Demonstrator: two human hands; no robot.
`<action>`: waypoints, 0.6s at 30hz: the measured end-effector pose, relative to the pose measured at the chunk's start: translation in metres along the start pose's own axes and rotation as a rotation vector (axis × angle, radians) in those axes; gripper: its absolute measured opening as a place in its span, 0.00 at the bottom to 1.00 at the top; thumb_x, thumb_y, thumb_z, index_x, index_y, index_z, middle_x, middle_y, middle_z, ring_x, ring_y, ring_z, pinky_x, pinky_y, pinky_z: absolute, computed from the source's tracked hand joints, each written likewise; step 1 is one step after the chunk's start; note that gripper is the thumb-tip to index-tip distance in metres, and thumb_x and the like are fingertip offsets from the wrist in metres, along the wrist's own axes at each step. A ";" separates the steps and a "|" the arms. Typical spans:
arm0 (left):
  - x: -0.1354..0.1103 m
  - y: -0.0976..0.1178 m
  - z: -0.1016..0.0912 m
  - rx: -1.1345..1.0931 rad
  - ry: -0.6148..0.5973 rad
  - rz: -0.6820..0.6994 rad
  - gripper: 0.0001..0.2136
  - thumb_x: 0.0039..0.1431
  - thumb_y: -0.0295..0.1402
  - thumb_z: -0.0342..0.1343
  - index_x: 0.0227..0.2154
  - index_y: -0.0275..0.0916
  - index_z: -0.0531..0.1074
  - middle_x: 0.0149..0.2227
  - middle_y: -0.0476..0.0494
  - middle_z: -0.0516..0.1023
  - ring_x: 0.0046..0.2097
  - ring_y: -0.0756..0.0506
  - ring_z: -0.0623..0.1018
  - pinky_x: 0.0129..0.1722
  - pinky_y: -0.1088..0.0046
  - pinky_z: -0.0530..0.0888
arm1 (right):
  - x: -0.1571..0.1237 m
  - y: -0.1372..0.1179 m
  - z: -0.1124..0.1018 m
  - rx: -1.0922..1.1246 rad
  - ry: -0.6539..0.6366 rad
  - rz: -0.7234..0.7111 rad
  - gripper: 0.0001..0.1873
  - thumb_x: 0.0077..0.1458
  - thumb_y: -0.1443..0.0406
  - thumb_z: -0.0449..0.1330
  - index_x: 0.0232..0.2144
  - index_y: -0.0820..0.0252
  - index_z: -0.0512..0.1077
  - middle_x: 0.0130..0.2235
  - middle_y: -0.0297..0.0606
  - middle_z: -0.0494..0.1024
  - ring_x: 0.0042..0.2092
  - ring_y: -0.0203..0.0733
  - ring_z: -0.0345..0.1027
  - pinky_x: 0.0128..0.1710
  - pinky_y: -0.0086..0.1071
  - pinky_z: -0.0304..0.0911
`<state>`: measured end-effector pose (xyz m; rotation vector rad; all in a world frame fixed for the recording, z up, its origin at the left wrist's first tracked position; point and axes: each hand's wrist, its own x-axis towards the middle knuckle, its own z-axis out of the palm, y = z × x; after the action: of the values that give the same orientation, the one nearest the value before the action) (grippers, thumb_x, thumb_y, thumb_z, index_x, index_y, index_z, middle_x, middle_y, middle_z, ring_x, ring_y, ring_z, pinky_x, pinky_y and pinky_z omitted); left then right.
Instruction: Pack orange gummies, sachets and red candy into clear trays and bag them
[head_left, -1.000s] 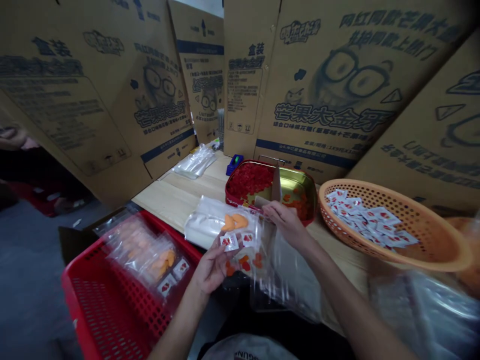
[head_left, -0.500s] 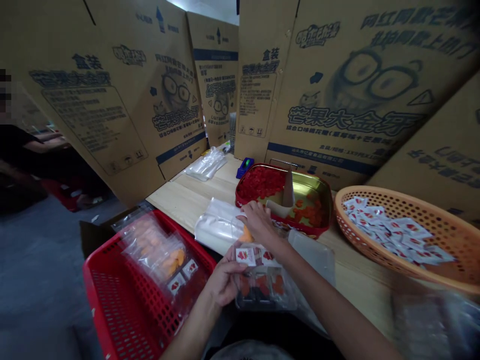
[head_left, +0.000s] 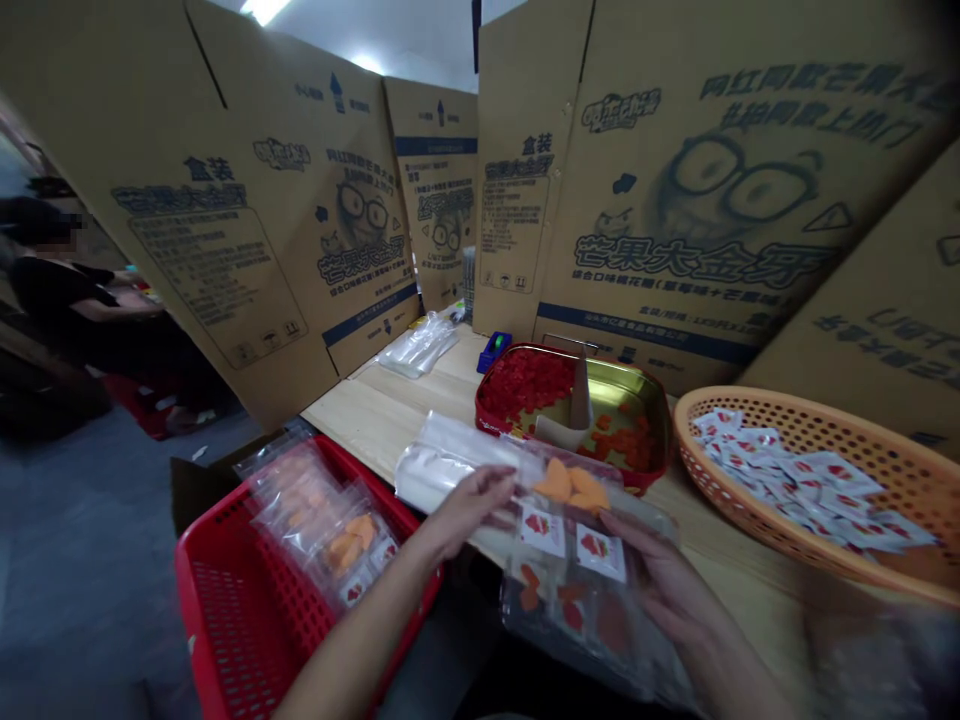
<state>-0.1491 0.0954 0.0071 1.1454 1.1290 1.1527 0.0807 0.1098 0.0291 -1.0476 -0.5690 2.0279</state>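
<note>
A clear plastic bag (head_left: 577,590) hangs in front of me at the table's edge. Inside it are a compartmented tray with orange and red pieces, two white sachets (head_left: 542,532) with red print, and orange pieces (head_left: 572,486) near the top. My right hand (head_left: 664,580) grips the bag's right side, thumb toward the orange pieces. At its upper left edge, my left hand (head_left: 472,510) has its fingers closed on the film, partly blurred. Behind the hands lies a stack of clear bags (head_left: 435,470) on the table.
A red basket (head_left: 196,620) on the left holds filled bags (head_left: 322,515). A red tin (head_left: 487,415) contains red and orange pieces, split by a cardboard divider. An orange basket (head_left: 694,455) of sachets sits right. Cardboard boxes (head_left: 652,200) wall the table; a person (head_left: 67,290) sits beyond.
Orange pieces now lie in the top of the bag, above the sachets. My right hand has come back from the bag stack to the bag's right side; my left hand moved to its upper left.
</note>
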 end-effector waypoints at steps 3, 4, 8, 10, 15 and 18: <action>0.051 0.001 -0.029 0.404 0.151 0.155 0.12 0.50 0.37 0.57 0.37 0.39 0.72 0.45 0.37 0.71 0.51 0.38 0.66 0.51 0.59 0.60 | -0.006 -0.008 -0.018 0.039 0.066 -0.049 0.07 0.40 0.70 0.66 0.28 0.60 0.77 0.30 0.37 0.80 0.29 0.41 0.74 0.29 0.28 0.71; 0.066 0.000 -0.038 0.489 0.165 0.188 0.11 0.48 0.36 0.59 0.35 0.39 0.73 0.45 0.37 0.71 0.52 0.37 0.64 0.53 0.58 0.57 | -0.009 -0.011 -0.024 0.038 0.077 -0.051 0.08 0.40 0.69 0.66 0.28 0.60 0.77 0.29 0.37 0.80 0.28 0.41 0.74 0.28 0.29 0.71; 0.099 -0.012 -0.059 0.754 0.161 0.282 0.11 0.41 0.33 0.64 0.31 0.40 0.74 0.39 0.40 0.73 0.49 0.38 0.66 0.53 0.58 0.56 | -0.021 -0.019 -0.040 0.036 0.113 -0.055 0.09 0.39 0.69 0.67 0.29 0.62 0.77 0.29 0.39 0.80 0.27 0.41 0.74 0.27 0.28 0.71; 0.103 -0.023 -0.061 0.848 0.167 0.318 0.09 0.43 0.33 0.63 0.30 0.40 0.74 0.36 0.41 0.73 0.45 0.39 0.68 0.50 0.58 0.58 | -0.025 -0.020 -0.045 0.037 0.135 -0.082 0.09 0.39 0.69 0.67 0.29 0.62 0.77 0.30 0.40 0.80 0.28 0.41 0.74 0.26 0.27 0.71; 0.104 -0.043 -0.064 1.000 0.222 0.408 0.04 0.52 0.33 0.55 0.29 0.39 0.72 0.36 0.40 0.72 0.44 0.40 0.68 0.48 0.59 0.60 | -0.026 -0.019 -0.054 0.093 0.211 -0.127 0.10 0.36 0.72 0.68 0.26 0.60 0.76 0.28 0.34 0.80 0.26 0.38 0.73 0.25 0.25 0.70; 0.105 -0.048 -0.066 1.056 0.221 0.445 0.05 0.55 0.33 0.52 0.29 0.39 0.71 0.38 0.40 0.72 0.44 0.42 0.68 0.47 0.61 0.61 | -0.024 -0.018 -0.056 0.147 0.227 -0.104 0.11 0.34 0.72 0.69 0.26 0.60 0.75 0.29 0.34 0.80 0.27 0.38 0.73 0.26 0.25 0.71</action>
<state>-0.2039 0.2018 -0.0510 2.1936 1.7997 1.0087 0.1436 0.1037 0.0212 -1.1165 -0.3432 1.8010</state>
